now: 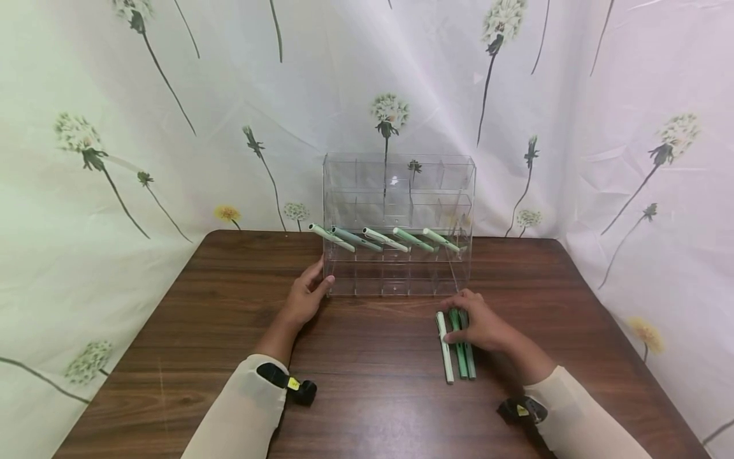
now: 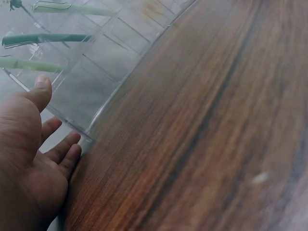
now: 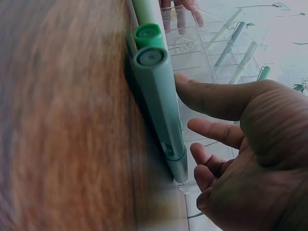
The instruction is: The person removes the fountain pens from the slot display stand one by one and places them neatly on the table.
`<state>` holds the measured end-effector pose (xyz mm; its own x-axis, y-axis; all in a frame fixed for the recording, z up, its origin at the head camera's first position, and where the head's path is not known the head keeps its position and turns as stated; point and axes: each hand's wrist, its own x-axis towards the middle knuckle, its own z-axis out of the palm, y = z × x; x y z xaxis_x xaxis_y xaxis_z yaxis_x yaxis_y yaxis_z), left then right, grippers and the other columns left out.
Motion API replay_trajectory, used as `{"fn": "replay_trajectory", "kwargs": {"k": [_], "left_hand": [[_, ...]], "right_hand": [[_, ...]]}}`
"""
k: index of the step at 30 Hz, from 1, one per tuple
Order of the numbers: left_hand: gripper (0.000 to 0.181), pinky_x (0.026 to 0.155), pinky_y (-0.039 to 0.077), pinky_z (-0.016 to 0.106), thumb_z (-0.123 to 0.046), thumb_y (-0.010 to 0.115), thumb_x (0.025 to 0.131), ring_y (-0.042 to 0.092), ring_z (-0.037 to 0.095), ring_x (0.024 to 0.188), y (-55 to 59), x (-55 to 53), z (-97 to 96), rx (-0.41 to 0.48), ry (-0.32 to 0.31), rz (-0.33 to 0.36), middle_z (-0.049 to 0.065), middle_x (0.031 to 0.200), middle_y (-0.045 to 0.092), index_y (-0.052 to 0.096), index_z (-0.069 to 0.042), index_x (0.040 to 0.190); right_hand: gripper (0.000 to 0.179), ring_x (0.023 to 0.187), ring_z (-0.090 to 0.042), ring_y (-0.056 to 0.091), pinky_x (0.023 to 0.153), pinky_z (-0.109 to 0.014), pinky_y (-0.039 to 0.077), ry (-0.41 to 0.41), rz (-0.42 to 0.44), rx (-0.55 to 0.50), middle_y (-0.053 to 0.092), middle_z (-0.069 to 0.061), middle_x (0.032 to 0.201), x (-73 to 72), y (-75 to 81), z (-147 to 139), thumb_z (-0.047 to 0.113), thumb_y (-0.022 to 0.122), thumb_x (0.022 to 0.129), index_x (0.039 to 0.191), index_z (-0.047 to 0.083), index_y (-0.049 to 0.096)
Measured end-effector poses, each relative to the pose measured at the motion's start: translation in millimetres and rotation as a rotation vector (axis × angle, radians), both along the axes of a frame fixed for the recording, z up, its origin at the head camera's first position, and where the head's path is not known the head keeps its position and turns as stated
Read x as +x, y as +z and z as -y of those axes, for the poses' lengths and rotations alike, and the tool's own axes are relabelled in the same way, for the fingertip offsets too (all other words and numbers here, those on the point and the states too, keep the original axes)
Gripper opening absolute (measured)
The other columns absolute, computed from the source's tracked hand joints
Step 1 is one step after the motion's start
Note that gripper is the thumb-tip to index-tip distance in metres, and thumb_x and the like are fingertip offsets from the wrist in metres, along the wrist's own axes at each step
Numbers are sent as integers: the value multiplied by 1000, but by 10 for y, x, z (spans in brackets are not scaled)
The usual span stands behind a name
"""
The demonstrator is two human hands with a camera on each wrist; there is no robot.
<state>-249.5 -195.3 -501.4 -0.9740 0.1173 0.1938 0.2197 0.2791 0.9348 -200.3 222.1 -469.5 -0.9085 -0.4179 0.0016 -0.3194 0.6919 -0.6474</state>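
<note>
A clear acrylic display rack (image 1: 395,271) stands at the back of the table, several white, green and grey-green pens (image 1: 414,240) leaning in one tier. My left hand (image 1: 306,296) is at its lower left side, thumb in front and fingers (image 2: 65,149) along the edge. On the table before the rack's right part lie three pens side by side: a whitish pen (image 1: 446,354), a green pen (image 1: 460,357) and a grey-green pen (image 3: 161,96). My right hand (image 1: 482,322) hovers over them, thumb and fingers apart, its fingertips near their far ends.
The brown wooden table (image 1: 355,408) meets a floral curtain (image 1: 258,95) behind and at both sides. A dark wrist strap with a camera (image 1: 301,389) is on the left sleeve, and another camera (image 1: 510,411) on the right. The rack's upper tiers hold no pens.
</note>
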Motion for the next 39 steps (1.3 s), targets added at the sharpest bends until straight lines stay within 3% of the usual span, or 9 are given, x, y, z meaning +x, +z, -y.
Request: {"fn": "replay_trajectory", "kwargs": {"k": [3, 9, 11, 17, 22, 39], "left_hand": [[64, 121, 46, 53, -20, 62, 113, 53, 42, 152, -2, -1, 3, -6, 2, -6, 19, 174, 40, 36, -18, 172], [64, 113, 49, 30, -20, 63, 113, 55, 42, 150, 1, 2, 5, -3, 7, -19, 20, 173, 41, 37, -17, 171], [64, 113, 49, 28, -20, 63, 113, 54, 42, 150, 0, 1, 6, -3, 8, -22, 20, 174, 41, 37, -17, 171], [64, 119, 47, 45, -19, 63, 113, 52, 42, 153, -2, 0, 7, -4, 7, -21, 19, 175, 39, 37, -17, 171], [64, 120, 47, 42, -19, 63, 113, 50, 41, 154, 2, 1, 2, -7, 9, -16, 19, 175, 39, 36, -17, 171], [64, 127, 38, 55, -18, 62, 113, 45, 41, 158, 17, 2, -9, 1, 1, -1, 20, 176, 37, 35, -15, 172]], "right_hand": [[59, 110, -28, 43, 89, -38, 41, 0, -8, 3, 59, -13, 122, 0, -3, 8, 21, 96, 85, 138, 8, 73], [57, 108, -26, 40, 86, -37, 38, -10, -11, -10, 58, -12, 121, -1, 11, 16, 27, 93, 88, 138, 9, 73], [56, 107, -26, 39, 85, -37, 37, -13, -18, -4, 59, -11, 121, -6, 13, 16, 30, 93, 89, 138, 10, 74], [59, 106, -27, 40, 85, -38, 35, -58, -41, 66, 58, -10, 123, -27, -9, 11, 43, 94, 87, 137, 18, 77], [67, 109, -31, 39, 87, -41, 33, -71, -15, 106, 57, -13, 129, -36, -19, 29, 51, 94, 83, 140, 20, 76], [67, 112, -33, 41, 87, -43, 33, -89, 0, 128, 57, -17, 137, -45, -37, 37, 44, 96, 82, 138, 15, 76]]}}
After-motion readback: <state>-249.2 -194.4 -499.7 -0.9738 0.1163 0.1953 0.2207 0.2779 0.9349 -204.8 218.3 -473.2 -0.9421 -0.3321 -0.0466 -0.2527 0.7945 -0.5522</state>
